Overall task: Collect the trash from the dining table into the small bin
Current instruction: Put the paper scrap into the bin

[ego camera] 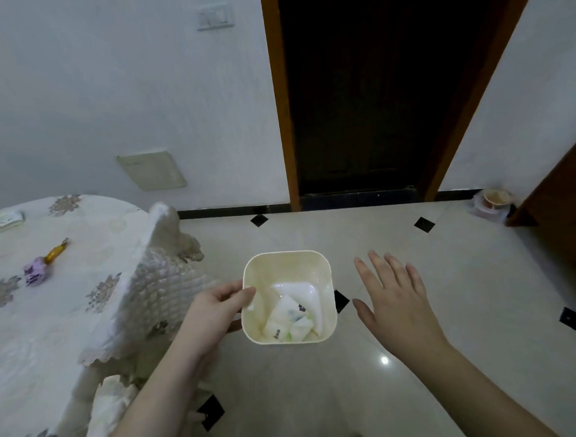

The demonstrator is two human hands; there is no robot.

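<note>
Left hand (pixel 218 307) pinches the rim of the small cream square plastic bin (pixel 288 297) at frame centre, white wrappers (pixel 292 317) inside; right hand (pixel 395 299) hovers beside it, fingers spread, holding nothing. Purple-and-gold wrapper (pixel 42 263) lies on the cloth-covered table (pixel 53 314), left.

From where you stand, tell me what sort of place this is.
Most likely a home dining room: a table under an embroidered cloth, a tiled floor and a wooden doorway. The left hand holds a small bin.
</note>
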